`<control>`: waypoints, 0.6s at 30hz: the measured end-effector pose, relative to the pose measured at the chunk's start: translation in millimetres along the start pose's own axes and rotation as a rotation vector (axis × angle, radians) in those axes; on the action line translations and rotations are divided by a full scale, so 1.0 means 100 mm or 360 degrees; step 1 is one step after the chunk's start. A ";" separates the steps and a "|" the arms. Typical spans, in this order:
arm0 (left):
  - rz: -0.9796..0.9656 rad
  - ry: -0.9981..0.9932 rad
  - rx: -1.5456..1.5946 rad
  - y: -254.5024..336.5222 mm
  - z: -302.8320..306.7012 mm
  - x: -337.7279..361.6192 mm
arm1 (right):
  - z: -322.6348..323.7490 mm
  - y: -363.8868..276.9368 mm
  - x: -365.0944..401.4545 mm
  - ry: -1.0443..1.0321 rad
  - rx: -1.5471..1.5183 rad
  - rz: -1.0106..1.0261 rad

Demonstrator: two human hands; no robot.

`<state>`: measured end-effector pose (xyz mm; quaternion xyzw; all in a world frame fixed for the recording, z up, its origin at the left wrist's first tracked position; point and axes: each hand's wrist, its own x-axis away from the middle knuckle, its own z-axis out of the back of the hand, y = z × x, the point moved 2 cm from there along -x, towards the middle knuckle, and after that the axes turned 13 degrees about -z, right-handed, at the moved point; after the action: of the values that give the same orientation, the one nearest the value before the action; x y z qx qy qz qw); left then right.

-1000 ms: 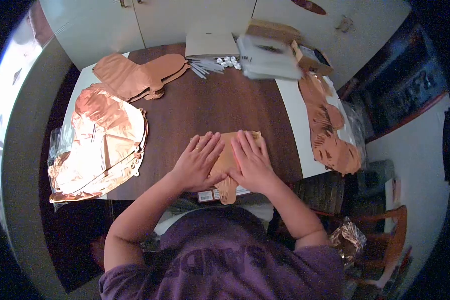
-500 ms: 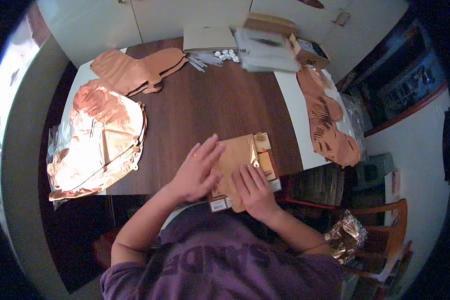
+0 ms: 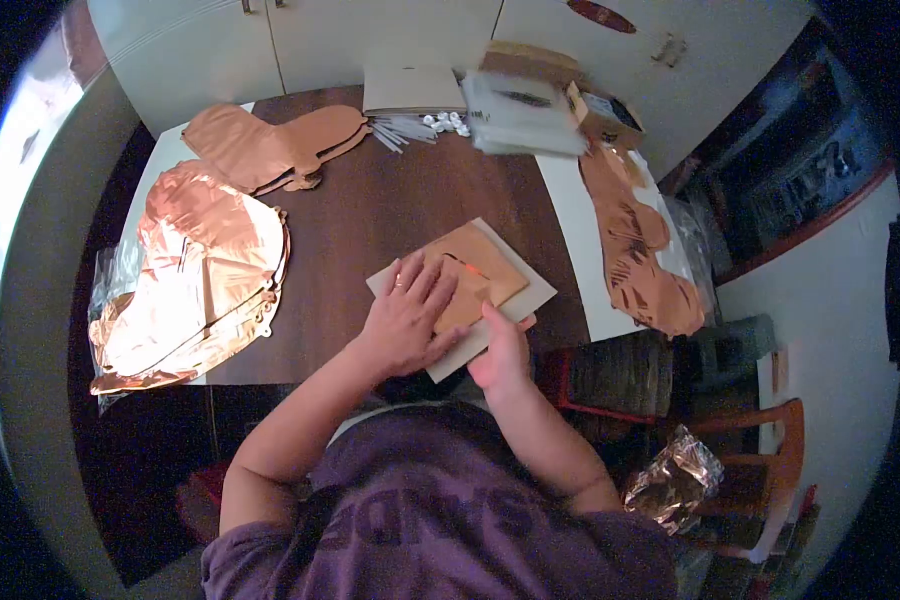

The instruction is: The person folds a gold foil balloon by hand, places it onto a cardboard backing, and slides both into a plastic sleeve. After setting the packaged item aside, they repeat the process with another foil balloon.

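Note:
A folded rose-gold foil balloon (image 3: pixel 485 270) lies on a white card (image 3: pixel 535 295) at the near edge of the dark wooden table (image 3: pixel 370 215). My left hand (image 3: pixel 410 315) presses flat on the balloon's near-left part, fingers spread. My right hand (image 3: pixel 500 350) grips the card's near edge, with the thumb on top and the fingers underneath. The card sits turned at an angle to the table edge.
A big pile of flat foil balloons (image 3: pixel 195 275) covers the table's left side, with a smaller pile (image 3: pixel 270 145) behind it. More foil shapes (image 3: pixel 635 250) lie along the right. Clear packets (image 3: pixel 520 110), white straws (image 3: pixel 405 130) and a cardboard box stand at the back. Crumpled foil (image 3: pixel 675 480) sits on a chair at the lower right.
Both hands lay flat on the folded balloon before. Now the white card is under it, turned at an angle, and my right hand has dropped to grip the card's near edge.

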<state>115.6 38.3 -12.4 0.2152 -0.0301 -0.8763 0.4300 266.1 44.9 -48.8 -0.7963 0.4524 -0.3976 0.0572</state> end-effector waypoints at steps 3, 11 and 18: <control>-0.0062 -0.0112 -0.0013 -0.08 -0.08 0.12 | 0.00 -0.10 0.16 0.0054 0.0484 -0.0221; -0.0132 -0.0094 -0.0164 -0.08 -0.12 0.23 | -0.14 -1.09 0.70 0.0335 0.3310 0.0622; -0.0201 -0.0013 0.0124 -0.15 0.06 0.29 | -0.25 -0.23 0.11 0.0145 0.3367 0.1467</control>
<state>86.1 24.6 -20.9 0.2298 -0.0523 -0.9007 0.3649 267.5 56.8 -14.5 -0.0946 0.1425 -0.5475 0.8191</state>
